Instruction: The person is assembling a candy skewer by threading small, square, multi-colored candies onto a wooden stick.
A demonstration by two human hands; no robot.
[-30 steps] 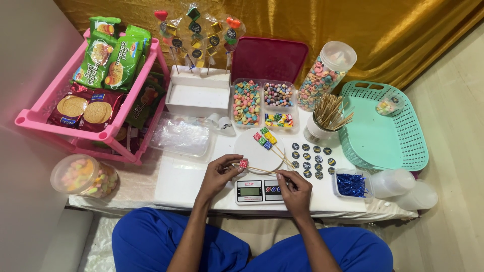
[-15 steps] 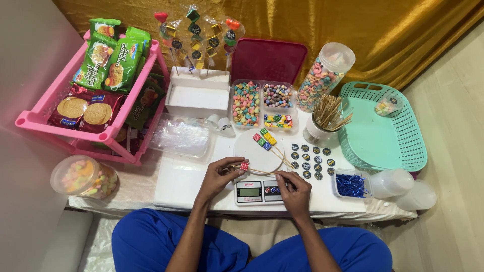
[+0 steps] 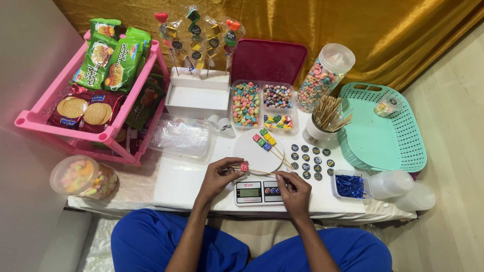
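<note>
My left hand (image 3: 218,177) pinches a small red candy cube (image 3: 244,166) that sits on a thin wooden skewer (image 3: 259,172). My right hand (image 3: 294,192) grips the other end of that skewer, just above a small digital scale (image 3: 258,192). On the scale's round white plate (image 3: 257,152) lies a second skewer threaded with several coloured candy cubes (image 3: 264,139).
A divided tray of candies (image 3: 262,104), a tall candy jar (image 3: 320,78), a cup of skewers (image 3: 322,123), round black stickers (image 3: 310,160), a tub of blue ties (image 3: 349,186), a teal basket (image 3: 383,136), a pink snack rack (image 3: 91,90) and a lidded candy tub (image 3: 83,177) surround me.
The hands have hardly moved; the red cube stays at my left fingertips on the skewer. The view has shifted slightly.
</note>
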